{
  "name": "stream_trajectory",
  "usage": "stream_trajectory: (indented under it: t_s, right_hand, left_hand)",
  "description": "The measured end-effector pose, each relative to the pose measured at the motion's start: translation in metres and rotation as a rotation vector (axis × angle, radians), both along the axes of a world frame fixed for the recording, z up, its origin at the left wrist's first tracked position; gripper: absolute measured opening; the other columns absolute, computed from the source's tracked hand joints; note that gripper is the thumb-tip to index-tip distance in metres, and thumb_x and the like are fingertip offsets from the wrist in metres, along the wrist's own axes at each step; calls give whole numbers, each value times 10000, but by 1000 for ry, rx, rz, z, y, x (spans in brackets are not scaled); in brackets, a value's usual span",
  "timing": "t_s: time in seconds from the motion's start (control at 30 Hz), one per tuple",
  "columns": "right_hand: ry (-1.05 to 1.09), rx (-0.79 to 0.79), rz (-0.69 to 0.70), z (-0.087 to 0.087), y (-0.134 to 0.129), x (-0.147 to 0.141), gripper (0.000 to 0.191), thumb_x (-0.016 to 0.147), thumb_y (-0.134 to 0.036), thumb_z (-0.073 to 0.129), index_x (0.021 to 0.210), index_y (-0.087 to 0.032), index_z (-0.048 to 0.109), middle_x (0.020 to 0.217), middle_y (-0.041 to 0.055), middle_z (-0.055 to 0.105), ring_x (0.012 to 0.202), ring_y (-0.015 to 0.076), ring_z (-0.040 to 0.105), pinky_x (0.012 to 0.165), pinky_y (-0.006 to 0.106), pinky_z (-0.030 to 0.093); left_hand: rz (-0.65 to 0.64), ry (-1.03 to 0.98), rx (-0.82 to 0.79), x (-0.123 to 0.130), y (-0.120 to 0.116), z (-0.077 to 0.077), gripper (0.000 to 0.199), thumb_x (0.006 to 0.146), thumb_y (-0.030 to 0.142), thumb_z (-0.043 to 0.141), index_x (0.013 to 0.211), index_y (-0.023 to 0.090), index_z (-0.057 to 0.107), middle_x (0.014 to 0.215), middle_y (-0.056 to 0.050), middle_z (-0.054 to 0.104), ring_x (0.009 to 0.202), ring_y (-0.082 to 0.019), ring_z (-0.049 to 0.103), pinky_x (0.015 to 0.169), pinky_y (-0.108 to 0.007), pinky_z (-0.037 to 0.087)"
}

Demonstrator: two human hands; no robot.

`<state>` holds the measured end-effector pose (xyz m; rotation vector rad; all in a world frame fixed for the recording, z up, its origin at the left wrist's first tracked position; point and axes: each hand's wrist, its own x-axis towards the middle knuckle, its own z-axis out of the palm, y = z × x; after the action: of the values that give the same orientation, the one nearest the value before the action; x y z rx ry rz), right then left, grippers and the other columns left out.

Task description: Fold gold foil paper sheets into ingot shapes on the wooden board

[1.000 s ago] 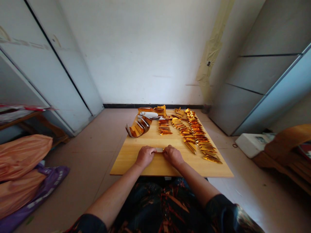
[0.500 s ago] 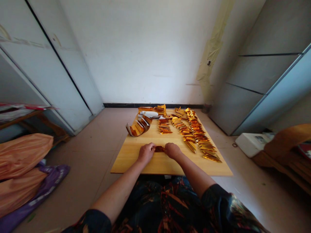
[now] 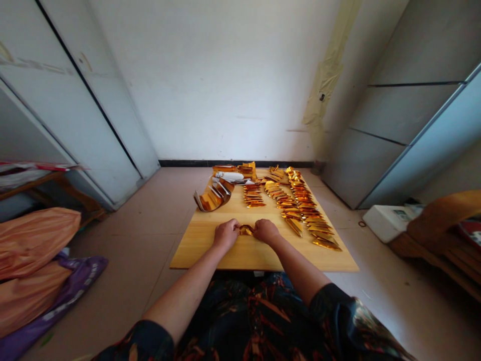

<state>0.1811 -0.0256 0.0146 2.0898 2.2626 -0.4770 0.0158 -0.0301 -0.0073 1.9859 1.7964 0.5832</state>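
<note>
Left hand (image 3: 226, 235) and right hand (image 3: 266, 231) pinch one gold foil piece (image 3: 246, 230) on a wooden surface (image 3: 199, 253).

Head view: both hands are closed, gripping opposite ends of the piece, which sits mid-surface toward the near edge, its long axis running side to side between them. Farther along the surface lie one curved stack of folded foil (image 3: 213, 199), three rows of folded gold pieces (image 3: 254, 195) and one white roll (image 3: 230, 176). Compared with the earlier frames, the hands sit closer together, and the piece looks shorter and more bunched, showing gold where a pale side first showed.
</note>
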Motion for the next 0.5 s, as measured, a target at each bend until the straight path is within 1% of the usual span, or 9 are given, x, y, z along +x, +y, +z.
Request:
stream_trajectory:
  t_s: [0.27,0.37,0.5]
  right_hand:
    - [37,-68,-16,5,4,1,273,800,-420,590,904,-200,715,847,87,713,797,195,666,682,239,472]
    - [39,-76,-12,4,6,2,265,789,-400,601,907,-194,717,828,93,715,802,201,670,696,244,477]
    - [28,-97,-17,2,7,2,231,760,-316,609,917,-187,719,836,99,720,818,212,673,708,258,486]
  left_hand:
    - [52,62,-51,6,5,9,144,722,166,575,809,240,664,828,13,716,766,-141,624,629,-218,404]
    - [70,65,-86,6,7,12,170,696,159,586,809,247,677,851,9,720,785,-153,628,636,-227,414]
    - [96,86,-113,6,10,13,187,684,160,588,799,257,699,881,-4,724,841,-186,636,652,-250,425]
